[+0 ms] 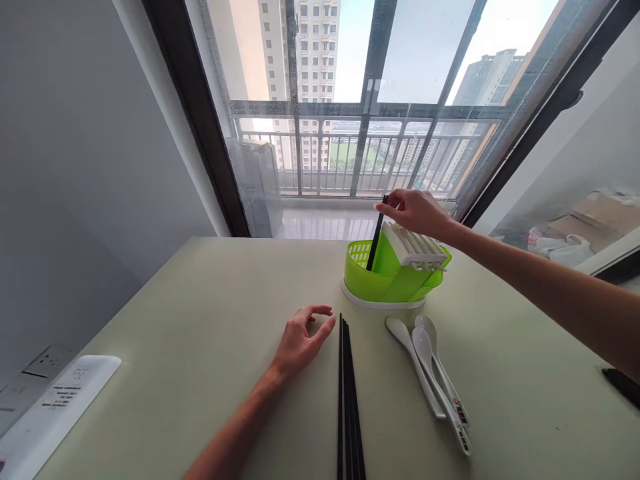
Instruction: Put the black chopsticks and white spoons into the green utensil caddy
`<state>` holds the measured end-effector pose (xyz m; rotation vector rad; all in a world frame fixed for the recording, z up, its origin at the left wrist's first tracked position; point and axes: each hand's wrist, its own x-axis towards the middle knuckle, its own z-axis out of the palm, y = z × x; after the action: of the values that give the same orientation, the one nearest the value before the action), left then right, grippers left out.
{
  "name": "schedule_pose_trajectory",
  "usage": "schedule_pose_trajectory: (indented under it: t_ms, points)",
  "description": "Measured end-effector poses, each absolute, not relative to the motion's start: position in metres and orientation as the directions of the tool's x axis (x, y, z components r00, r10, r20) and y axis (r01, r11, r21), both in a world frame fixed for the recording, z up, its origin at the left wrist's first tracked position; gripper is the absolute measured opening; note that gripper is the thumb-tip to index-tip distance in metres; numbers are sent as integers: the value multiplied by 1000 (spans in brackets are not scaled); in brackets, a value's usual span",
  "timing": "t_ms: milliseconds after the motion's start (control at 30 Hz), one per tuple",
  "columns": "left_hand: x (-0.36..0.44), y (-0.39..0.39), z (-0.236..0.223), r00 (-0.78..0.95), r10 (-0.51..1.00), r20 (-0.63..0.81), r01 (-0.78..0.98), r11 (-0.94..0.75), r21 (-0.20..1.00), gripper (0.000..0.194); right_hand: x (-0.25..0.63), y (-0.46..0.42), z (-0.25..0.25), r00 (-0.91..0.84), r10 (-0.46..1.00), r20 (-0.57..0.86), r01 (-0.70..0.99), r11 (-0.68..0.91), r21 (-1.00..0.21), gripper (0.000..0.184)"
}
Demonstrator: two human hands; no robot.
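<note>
Pinched near their top ends, black chopsticks [376, 237] are in my right hand [417, 211]. Their lower ends stand inside the left compartment of a green utensil holder [390, 287] with a white slotted piece [414, 245] on it. My left hand [301, 338] rests on the table with its fingers curved and apart, holding nothing. Just right of its fingertips lies a bundle of several black chopsticks [349, 407], pointing toward me. Three white spoons [428, 363] lie right of the bundle, in front of the holder.
The pale table [190, 313] ends at a large window [345, 127] behind the holder. A white device with printed labels [65, 400] sits at the left edge. A dark object [620, 387] lies at the far right.
</note>
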<state>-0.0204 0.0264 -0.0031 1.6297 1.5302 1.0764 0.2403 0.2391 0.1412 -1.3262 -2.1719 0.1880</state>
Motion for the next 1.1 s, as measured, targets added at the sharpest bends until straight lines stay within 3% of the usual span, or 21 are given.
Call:
schedule_pose_trajectory:
  t_ms: [133,333,600,667,767,933,1033,1100]
  points:
    - [-20,26,1,-25,992,122,465,-97,880,44,245,238,133,-367,848,382,782,504,-366,51]
    - [-19,25,5,-42,996,79,482,-49,875,44,246,218,133,-285,936,207,824,350,-445,52]
    - [-17,24,4,-62,996,70,505,-30,862,49,245,202,140,-256,960,112,854,279,-439,51]
    - [-16,25,4,-64,995,79,522,-34,852,49,247,198,138,-260,955,143,844,297,-448,54]
    - [-16,25,3,-63,993,99,527,-52,849,49,251,184,134,-255,916,309,827,372,-421,51]
    - [-16,23,3,-86,990,115,518,-54,854,49,253,127,132,-308,739,599,820,525,-227,37]
    - [-16,19,3,-93,989,117,521,-52,852,48,248,79,133,-475,641,602,751,653,-103,28]
    - [-16,17,2,-90,989,117,532,-51,845,48,242,50,129,-598,611,518,676,732,-84,22]
